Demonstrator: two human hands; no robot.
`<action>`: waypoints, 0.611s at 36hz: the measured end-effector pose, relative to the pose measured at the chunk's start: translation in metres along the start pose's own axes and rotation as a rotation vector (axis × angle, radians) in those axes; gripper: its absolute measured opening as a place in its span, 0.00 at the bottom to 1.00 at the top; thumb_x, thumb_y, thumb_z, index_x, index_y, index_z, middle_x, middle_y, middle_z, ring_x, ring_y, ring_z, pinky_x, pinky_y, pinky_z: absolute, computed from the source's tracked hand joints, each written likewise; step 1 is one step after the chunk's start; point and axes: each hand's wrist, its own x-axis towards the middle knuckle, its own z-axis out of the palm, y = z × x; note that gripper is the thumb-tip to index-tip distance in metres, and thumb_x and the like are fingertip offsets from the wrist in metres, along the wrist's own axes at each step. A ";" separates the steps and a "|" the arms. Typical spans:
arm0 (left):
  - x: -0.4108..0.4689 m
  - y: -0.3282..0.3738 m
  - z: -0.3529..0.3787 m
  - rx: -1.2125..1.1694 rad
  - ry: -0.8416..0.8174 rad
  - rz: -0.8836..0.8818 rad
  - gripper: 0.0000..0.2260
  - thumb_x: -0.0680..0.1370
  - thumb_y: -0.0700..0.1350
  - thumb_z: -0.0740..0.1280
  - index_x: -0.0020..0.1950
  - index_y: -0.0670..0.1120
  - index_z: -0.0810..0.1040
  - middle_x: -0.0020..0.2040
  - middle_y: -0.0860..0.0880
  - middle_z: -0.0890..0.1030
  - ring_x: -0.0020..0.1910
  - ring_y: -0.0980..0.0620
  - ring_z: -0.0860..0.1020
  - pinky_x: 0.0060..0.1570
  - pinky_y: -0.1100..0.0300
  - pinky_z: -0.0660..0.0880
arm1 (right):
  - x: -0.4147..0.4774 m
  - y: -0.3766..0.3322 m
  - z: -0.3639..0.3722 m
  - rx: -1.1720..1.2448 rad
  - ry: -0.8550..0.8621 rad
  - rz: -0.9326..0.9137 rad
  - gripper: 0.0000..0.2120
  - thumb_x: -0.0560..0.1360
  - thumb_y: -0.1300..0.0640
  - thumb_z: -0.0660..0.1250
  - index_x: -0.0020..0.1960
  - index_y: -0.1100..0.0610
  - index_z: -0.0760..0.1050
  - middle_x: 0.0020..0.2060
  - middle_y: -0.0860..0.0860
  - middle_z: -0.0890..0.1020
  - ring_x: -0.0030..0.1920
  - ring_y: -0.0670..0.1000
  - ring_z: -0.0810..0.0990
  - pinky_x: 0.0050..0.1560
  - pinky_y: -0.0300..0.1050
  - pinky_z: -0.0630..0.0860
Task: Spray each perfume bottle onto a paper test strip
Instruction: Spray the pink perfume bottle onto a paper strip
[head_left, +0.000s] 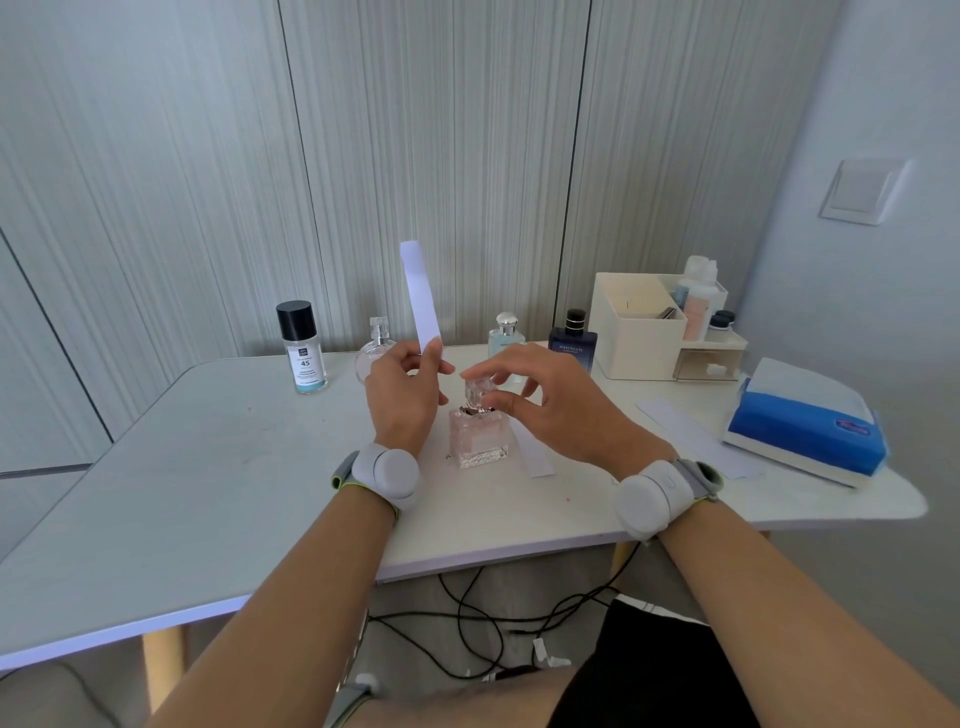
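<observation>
A square pink perfume bottle stands on the white table in front of me. My right hand pinches its clear cap at the top of the bottle. My left hand holds a long white paper test strip upright, just left of the bottle. Along the back stand a clear bottle with a black cap, a round pale bottle, a light blue bottle with a silver cap and a dark blue bottle.
More paper strips lie on the table to the right of the pink bottle. A cream organizer box with small containers sits at the back right. A blue tissue pack rests near the right edge. Cables hang under the table.
</observation>
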 end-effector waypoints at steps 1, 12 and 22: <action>0.000 0.000 0.000 -0.002 0.001 -0.001 0.14 0.86 0.55 0.68 0.54 0.45 0.82 0.43 0.53 0.88 0.23 0.58 0.79 0.38 0.61 0.78 | 0.000 0.000 0.000 -0.008 -0.005 -0.006 0.15 0.80 0.53 0.72 0.66 0.50 0.82 0.58 0.45 0.84 0.53 0.45 0.80 0.46 0.37 0.78; 0.000 0.000 -0.001 -0.015 0.000 -0.001 0.12 0.86 0.55 0.68 0.53 0.47 0.81 0.43 0.53 0.88 0.24 0.57 0.79 0.37 0.62 0.79 | 0.002 0.000 0.000 -0.047 -0.038 -0.015 0.15 0.79 0.53 0.73 0.65 0.50 0.83 0.57 0.46 0.85 0.51 0.43 0.80 0.45 0.29 0.74; 0.000 0.001 0.001 -0.025 -0.008 -0.012 0.14 0.85 0.55 0.68 0.54 0.45 0.82 0.42 0.53 0.88 0.24 0.56 0.79 0.41 0.55 0.81 | 0.003 0.000 -0.001 0.012 -0.041 0.033 0.15 0.78 0.53 0.74 0.65 0.49 0.83 0.54 0.41 0.83 0.50 0.38 0.81 0.46 0.31 0.78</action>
